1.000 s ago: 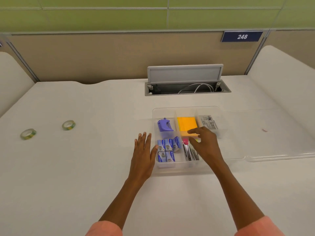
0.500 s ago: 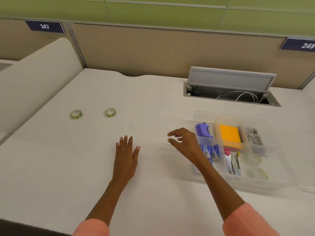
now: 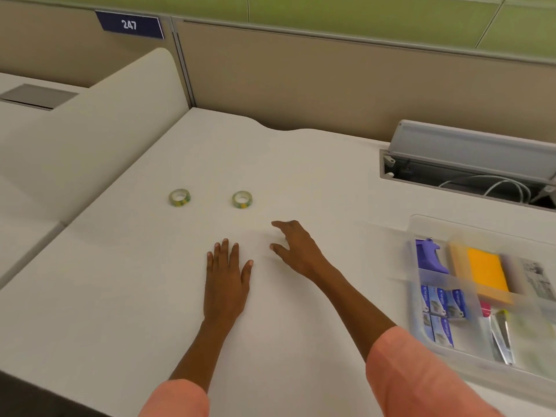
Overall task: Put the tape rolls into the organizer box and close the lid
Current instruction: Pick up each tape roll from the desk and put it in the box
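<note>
Two small clear tape rolls with green-yellow cores lie flat on the white desk: the left tape roll (image 3: 179,197) and the right tape roll (image 3: 242,199). My left hand (image 3: 227,278) rests flat on the desk, fingers apart, below the rolls. My right hand (image 3: 296,248) hovers open just right of it, fingers pointing at the right roll, a short way from it. The clear organizer box (image 3: 421,224) stands open at the right edge, holding a purple tool, an orange pad, blue packets and metal clips. Its lid is out of view.
A cable hatch (image 3: 469,152) with a raised grey flap and white cables is set in the desk behind the box. A beige partition runs along the back. A curved white divider (image 3: 99,139) borders the desk on the left.
The view has swung left. My right hand left the organizer box and travelled left across the desk toward the tape rolls. My left hand stayed flat on the desk.
</note>
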The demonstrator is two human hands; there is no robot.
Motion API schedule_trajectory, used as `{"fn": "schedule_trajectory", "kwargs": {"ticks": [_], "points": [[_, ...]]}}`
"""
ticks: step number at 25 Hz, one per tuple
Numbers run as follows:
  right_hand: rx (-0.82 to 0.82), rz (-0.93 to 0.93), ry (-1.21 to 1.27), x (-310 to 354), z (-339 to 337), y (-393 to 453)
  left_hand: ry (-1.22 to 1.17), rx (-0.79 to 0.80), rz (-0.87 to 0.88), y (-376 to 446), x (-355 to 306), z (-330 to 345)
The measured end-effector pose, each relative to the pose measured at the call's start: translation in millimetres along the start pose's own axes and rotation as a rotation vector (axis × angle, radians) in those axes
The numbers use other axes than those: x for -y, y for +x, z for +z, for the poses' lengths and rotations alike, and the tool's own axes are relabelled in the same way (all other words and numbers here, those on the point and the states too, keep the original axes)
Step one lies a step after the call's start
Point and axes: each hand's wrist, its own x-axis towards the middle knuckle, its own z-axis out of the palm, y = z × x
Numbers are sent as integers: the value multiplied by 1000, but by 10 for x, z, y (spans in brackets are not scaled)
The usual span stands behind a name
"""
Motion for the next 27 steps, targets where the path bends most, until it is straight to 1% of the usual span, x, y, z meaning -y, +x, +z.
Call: {"fn": "schedule_trajectory", "kwargs": {"ticks": [4, 7, 13, 16, 18, 22, 25, 27], "points": [[63, -70, -226, 114, 128, 398, 10, -48, -2, 15, -9, 41], [55, -107, -359, 188, 218, 635, -6, -49, -12, 30, -24, 43], [61, -178, -505, 234, 375, 895, 9, -36, -19, 54, 25, 57], [32, -179, -471, 233, 372, 899, 18, -25, -20, 58, 32, 73], [-19, -162, -420, 217, 374, 830, 19, -19, -19, 57, 36, 76], [-148, -34, -327, 122, 363, 596, 10, -45, 0, 50, 45, 67], [-169, 16, -346, 42, 348, 412, 27, -40, 1, 44, 49, 55], [-170, 45, -301, 0, 318, 289, 20, -34, 8, 28, 37, 36]]}}
